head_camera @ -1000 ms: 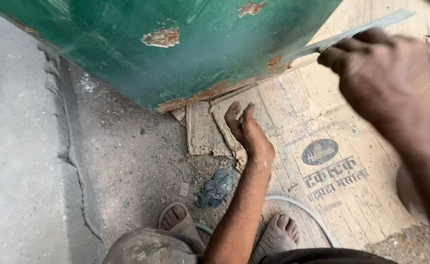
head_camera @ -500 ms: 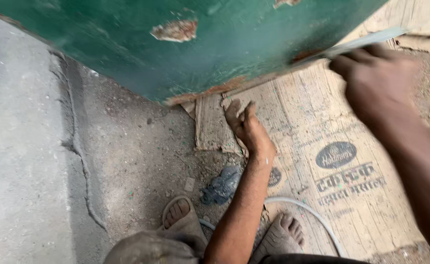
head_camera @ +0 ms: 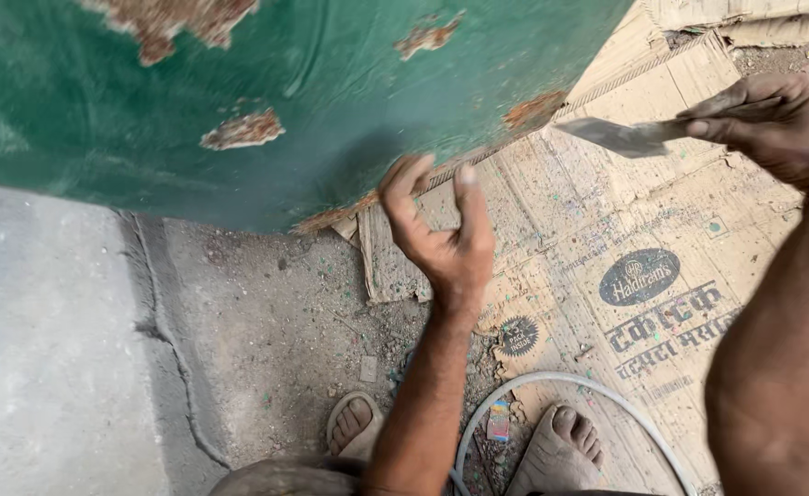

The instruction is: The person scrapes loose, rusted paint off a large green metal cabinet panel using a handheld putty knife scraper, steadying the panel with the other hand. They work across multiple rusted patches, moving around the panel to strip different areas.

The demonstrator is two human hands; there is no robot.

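Note:
A large green painted metal panel (head_camera: 312, 101) with rusty chipped patches fills the top of the view. My left hand (head_camera: 441, 239) is raised just below its lower edge, palm up, fingers curled apart, holding nothing. My right hand (head_camera: 776, 124) at the upper right grips a flat metal scraper (head_camera: 620, 136), whose blade points left toward the panel's rusty bottom edge without touching it.
Flattened printed cardboard (head_camera: 643, 303) covers the ground at right. Bare concrete (head_camera: 64, 367) with a crack and green paint flecks lies at left. A pale hose (head_camera: 551, 386) curves near my bare feet (head_camera: 560, 445) at the bottom.
The view has moved closer to the panel. My left hand lifted off the cardboard and turned palm up near the panel's edge. My right hand with the scraper drew back slightly from the panel.

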